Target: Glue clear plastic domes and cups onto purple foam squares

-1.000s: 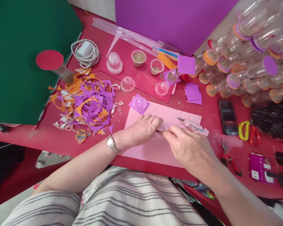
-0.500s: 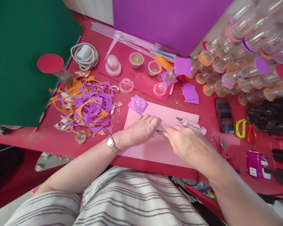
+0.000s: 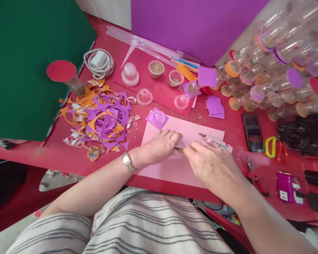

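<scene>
As the left hand (image 3: 161, 145) bends over the pink sheet (image 3: 164, 172), grip hard to tell, the right hand (image 3: 210, 160) pinches a thin tool (image 3: 180, 150).

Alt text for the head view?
A person's right hand holds a small dark-tipped tool at a translucent plastic piece, partly covered by the left hand, on a pink rectangular sheet. On the red table, purple and orange paper scraps lie to the left, clear plastic domes beyond, and stacked clear plastic containers at right.
</scene>
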Demonstrator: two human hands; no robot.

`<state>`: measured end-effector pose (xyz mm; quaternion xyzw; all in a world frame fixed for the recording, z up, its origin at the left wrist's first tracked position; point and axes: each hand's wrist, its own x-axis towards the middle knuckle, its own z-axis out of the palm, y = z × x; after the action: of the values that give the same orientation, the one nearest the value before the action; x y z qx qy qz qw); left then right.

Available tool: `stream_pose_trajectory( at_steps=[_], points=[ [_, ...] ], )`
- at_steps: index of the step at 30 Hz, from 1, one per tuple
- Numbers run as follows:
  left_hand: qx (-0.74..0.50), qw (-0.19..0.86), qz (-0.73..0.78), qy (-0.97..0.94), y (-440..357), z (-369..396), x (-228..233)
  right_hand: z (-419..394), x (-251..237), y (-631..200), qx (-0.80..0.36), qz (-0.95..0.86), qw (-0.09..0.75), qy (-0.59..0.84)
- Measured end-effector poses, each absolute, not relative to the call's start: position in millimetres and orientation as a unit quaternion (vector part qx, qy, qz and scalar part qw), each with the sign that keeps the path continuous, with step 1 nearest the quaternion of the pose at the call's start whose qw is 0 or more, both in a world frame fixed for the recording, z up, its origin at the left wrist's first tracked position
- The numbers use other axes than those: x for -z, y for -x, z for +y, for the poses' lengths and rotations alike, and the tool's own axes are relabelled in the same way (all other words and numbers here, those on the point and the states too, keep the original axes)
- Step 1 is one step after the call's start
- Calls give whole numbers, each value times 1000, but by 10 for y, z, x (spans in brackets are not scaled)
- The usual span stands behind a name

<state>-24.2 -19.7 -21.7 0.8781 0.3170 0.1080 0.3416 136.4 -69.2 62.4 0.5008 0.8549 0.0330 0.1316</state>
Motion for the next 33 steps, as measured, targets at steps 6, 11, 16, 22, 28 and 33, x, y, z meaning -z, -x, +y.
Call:
stream_pose_trajectory(
  at_steps=[6,11,16,22,28,33],
  points=[
    [-90,338,317,-882,240,-186,161,-738,-590,-1365,-28,863,111,-493],
    [-73,338,316,-883,237,-177,138,-745,-595,-1348,-19,837,169,-520],
    [-87,342,312,-882,240,-181,159,-710,-621,-1331,5,819,211,-534],
    [-107,327,312,-886,255,-200,220,-671,-624,-1345,16,800,225,-556],
    [-109,332,310,-884,252,-194,211,-711,-624,-1361,-10,827,176,-534],
    [-97,332,315,-884,241,-190,196,-731,-622,-1359,-48,855,128,-500]
  ],
)
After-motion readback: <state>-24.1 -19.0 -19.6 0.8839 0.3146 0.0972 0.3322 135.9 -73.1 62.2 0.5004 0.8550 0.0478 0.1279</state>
